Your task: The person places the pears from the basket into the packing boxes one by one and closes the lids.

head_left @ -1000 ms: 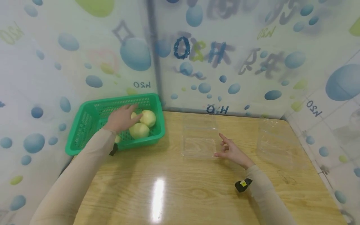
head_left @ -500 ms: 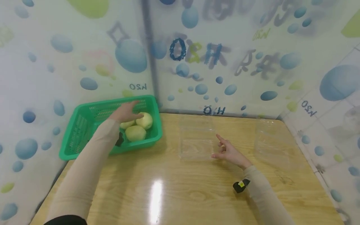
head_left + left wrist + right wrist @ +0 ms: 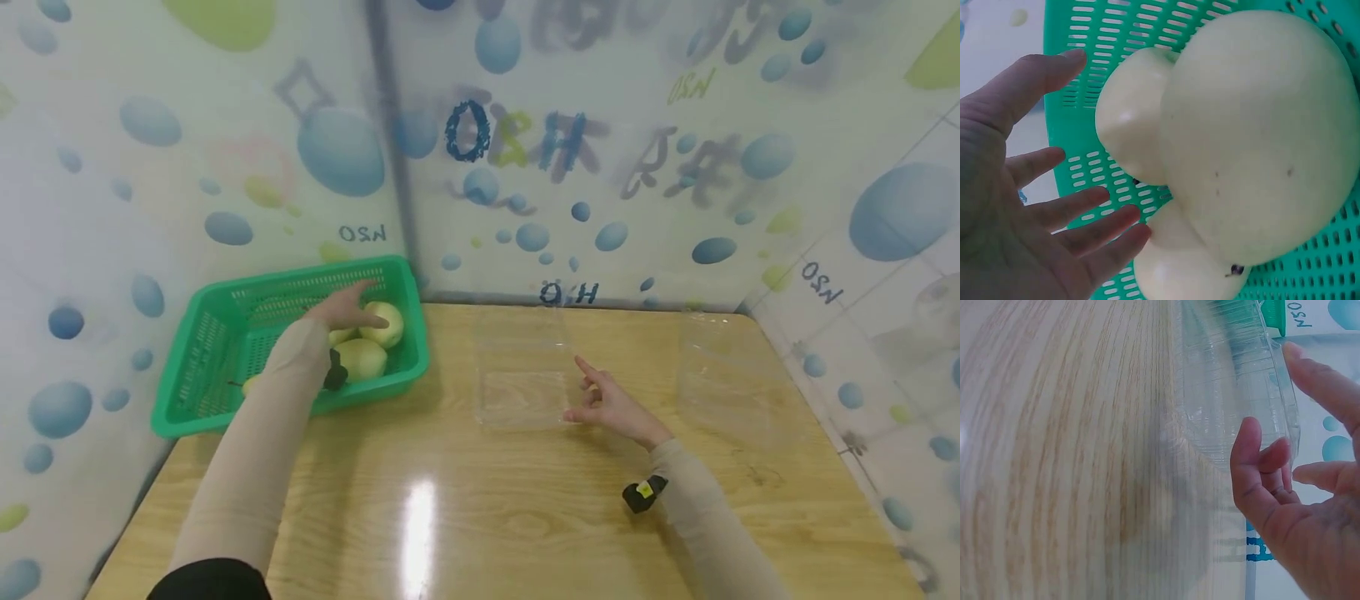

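Over the right part of the green basket [image 3: 416, 350], my left hand [image 3: 347, 310] is held with fingers spread. In the left wrist view its fingertips [image 3: 1129, 215] lie close to several pale yellow-green round fruits [image 3: 1260, 137], grasping none of them. Small dark specks and dark ends mark the fruits; their exact kind is unclear. My right hand [image 3: 611, 408] is beside the right edge of a clear plastic box [image 3: 523, 398], thumb and index finger extended, other fingers bent. Its fingertips are at the box's rim in the right wrist view; whether they touch it is hard to tell.
Another clear plastic container [image 3: 723, 383] stands at the right on the wooden table [image 3: 480, 517]. A patterned wall covering [image 3: 525, 200] rises directly behind the table. A partly hidden yellowish fruit with a stem [image 3: 249, 384] is in the basket's left part, near the left forearm.
My left hand has moved slightly right and lower over the basket, and its forearm has swung right. The view has shifted slightly. My right hand stays beside the box.
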### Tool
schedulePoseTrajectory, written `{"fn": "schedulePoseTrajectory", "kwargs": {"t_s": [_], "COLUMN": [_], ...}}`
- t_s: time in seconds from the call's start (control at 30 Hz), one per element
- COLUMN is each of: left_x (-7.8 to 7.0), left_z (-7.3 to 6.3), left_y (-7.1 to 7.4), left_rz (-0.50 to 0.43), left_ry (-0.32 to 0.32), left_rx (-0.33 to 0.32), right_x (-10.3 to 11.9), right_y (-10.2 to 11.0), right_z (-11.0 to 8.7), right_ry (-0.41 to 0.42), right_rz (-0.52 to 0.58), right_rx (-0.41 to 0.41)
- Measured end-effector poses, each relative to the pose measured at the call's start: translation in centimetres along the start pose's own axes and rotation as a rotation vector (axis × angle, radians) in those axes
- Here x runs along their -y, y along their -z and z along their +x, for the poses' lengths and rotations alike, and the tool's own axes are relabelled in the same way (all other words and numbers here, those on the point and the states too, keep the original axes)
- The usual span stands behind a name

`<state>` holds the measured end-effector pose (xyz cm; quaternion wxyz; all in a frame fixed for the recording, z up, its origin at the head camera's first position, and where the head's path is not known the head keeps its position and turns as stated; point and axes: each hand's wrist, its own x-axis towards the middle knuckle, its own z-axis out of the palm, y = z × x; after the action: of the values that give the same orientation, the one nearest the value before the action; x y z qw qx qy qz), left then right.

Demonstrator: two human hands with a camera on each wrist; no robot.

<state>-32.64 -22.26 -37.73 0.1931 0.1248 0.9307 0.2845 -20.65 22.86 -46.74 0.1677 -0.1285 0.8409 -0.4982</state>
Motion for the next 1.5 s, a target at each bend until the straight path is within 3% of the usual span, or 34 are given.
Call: {"fn": "schedulePoseTrajectory", "kwargs": {"t_s": [0.4,0.7,0.83,1.07,1.4,1.5], "left_x": [1.0,0.9,1.0,1.5,1.5,1.3], "left_z": [1.0,0.9,0.9,1.7,1.3,1.0], "left_y": [-0.8,-1.7,-1.9,-2.0,-1.2,-0.8], "left_rz": [-0.138,-0.214,-0.217,-0.111,-0.234,-0.231], "left_ry": [0.024,0.219,0.242,0.116,0.07,0.024], "left_rx": [0.115,0.182,0.173,0.103,0.045,0.016], "right_x": [0.2,0.2,0.2,0.2,0.5,0.6], "right_y": [-0.1,-0.5,-0.5,-0.3,0.0,0.1], "right_z": [0.3,0.5,0.5,0.3,0.2,0.1], "right_ry": [-0.001,-0.003,0.018,0.011,-0.001,-0.005], "right_rz": [-0.024,-0.016,-0.017,-0.007,-0.008,-0.017], "right_rx": [0.015,0.023,0.031,0.025,0.012,0.014]}}
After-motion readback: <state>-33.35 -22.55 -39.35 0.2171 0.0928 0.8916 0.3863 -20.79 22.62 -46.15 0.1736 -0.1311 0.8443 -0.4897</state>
